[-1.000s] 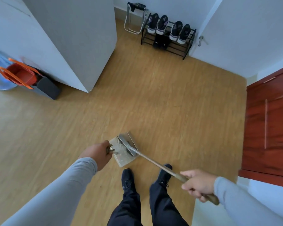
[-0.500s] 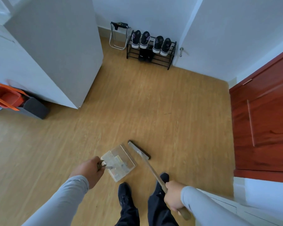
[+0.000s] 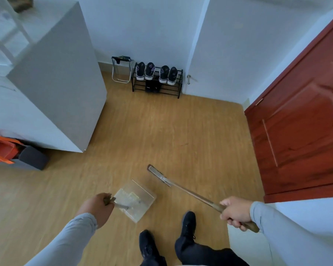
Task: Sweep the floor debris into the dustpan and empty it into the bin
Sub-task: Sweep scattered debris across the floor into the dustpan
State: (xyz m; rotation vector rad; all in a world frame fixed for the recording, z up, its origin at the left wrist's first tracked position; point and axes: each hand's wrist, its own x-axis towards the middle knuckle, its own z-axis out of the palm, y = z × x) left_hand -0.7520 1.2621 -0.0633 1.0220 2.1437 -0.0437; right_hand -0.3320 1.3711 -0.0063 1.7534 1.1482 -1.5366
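Both hands are gripping: my left hand (image 3: pixel 96 209) the dustpan (image 3: pixel 136 199), my right hand (image 3: pixel 235 212) the broom (image 3: pixel 178 186). I'm thinking short, low strokes toward the pan's lip would work best.

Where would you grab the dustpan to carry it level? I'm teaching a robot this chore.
Grip the short handle at the dustpan's near left corner, coming from the person's left and above, as the left hand does now. The handle sticks out clear of the tray, and the open lip points away towards the broom, so holding that end probably keeps debris inside.
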